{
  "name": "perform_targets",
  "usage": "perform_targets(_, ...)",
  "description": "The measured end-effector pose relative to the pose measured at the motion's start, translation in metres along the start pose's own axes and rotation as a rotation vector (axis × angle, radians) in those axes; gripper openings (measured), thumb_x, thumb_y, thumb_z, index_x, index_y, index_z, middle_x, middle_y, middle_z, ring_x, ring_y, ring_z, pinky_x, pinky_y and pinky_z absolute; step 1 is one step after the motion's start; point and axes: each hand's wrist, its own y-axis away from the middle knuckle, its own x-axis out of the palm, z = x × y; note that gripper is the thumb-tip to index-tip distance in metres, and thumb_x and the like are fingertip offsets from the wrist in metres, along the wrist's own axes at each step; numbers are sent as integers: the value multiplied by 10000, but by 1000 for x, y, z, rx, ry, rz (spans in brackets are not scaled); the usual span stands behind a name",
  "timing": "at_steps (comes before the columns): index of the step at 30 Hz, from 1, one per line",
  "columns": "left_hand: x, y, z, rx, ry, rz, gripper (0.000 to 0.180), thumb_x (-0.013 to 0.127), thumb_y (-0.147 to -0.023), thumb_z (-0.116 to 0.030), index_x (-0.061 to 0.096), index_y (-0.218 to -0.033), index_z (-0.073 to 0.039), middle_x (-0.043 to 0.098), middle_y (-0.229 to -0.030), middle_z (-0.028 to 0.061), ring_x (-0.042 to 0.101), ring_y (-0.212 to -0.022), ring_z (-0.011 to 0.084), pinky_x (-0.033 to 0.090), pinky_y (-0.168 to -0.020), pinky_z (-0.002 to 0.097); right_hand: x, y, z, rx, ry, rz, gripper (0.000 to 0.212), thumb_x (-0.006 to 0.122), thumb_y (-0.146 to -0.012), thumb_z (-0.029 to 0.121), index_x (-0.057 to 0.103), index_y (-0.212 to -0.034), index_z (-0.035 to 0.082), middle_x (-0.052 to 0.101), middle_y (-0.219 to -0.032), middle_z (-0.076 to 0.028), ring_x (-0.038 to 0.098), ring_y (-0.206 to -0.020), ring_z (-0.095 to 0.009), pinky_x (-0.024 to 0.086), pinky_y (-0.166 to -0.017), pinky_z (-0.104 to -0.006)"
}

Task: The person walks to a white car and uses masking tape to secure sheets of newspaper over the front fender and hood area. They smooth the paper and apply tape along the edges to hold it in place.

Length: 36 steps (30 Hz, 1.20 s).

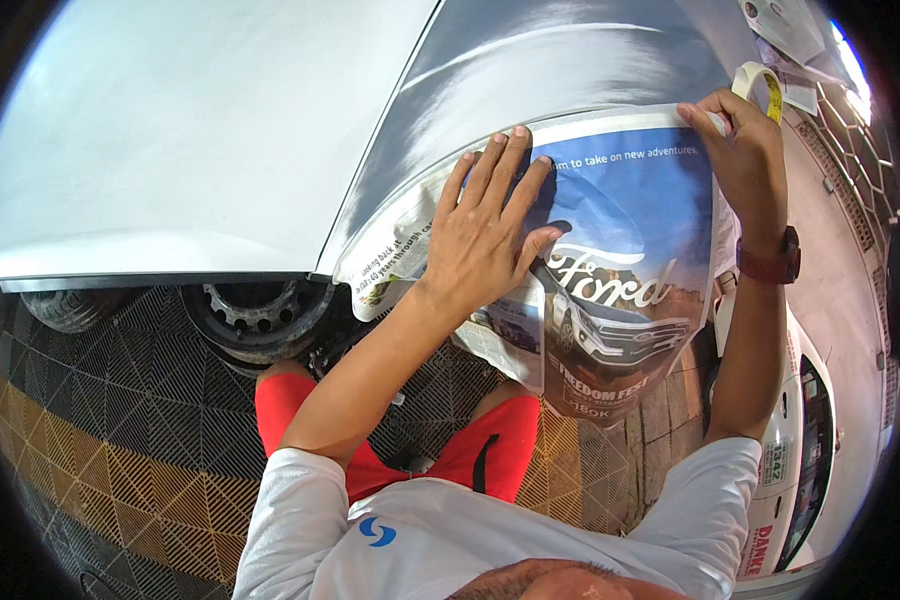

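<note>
A large newspaper sheet (pixel 630 215), blue above and brown below, hangs over the grey car body panel (pixel 560 60), with pale tape along its upper edge. My left hand (pixel 485 215) lies flat on the sheet's left part, fingers spread, near the taped edge. At the upper right corner, my right hand (pixel 740 150) is closed, thumb and fingers pinching the sheet's edge. A roll of masking tape (pixel 760 88) sits just beyond the right knuckles; whether the hidden fingers touch it, I cannot tell. Another printed newspaper piece (pixel 395 250) covers the panel to the left.
To the left is a white car door panel (pixel 170 140), with a wheel (pixel 260 315) below it. Patterned floor tiles (pixel 150 440) lie under me. A white car (pixel 800 430) stands at the right, and more paper (pixel 785 30) hangs at the upper right.
</note>
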Motion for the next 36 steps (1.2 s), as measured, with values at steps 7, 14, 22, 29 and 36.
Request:
perform_targets(7,0,-1,-3,15,14,-18,759,554,-1053,-623,522,-1583,-79,385,-1723,208,378,-1586,387,290,-1281,564,6,-4,6,81,23,7,273,822,-958,249,727,-911,-3,689,-779,-138,601,-692,-270,493,-668,-379)
perform_targets(14,0,-6,-7,31,10,-16,776,553,-1047,-637,528,-1577,-70,389,-1719,217,385,-1573,419,295,-1276,570,10,-2,0,99,25,18,271,833,-945,259,737,-906,8,717,-799,-146,658,-713,-296,524,-689,-394)
perform_targets(22,-3,-17,-16,56,27,-15,780,553,-1040,-641,534,-1572,-70,409,-1698,239,409,-1554,420,303,-1270,568,15,2,-8,5,59,-33,275,830,-948,270,737,-896,16,713,-780,-141,666,-705,-294,524,-667,-392)
perform_targets(29,-1,-27,-22,75,17,0,785,550,-1047,-631,516,-1582,-58,416,-1696,235,414,-1553,419,301,-1268,562,3,18,15,185,39,-2,270,840,-954,270,748,-897,22,688,-758,-117,625,-681,-226,510,-671,-365)
perform_targets(36,-2,-25,-21,74,-3,24,778,548,-1049,-617,511,-1580,-50,388,-1713,232,397,-1565,412,283,-1279,567,0,38,18,203,-75,-79,293,817,-978,263,738,-894,-7,663,-732,-116,615,-696,-220,504,-696,-369)
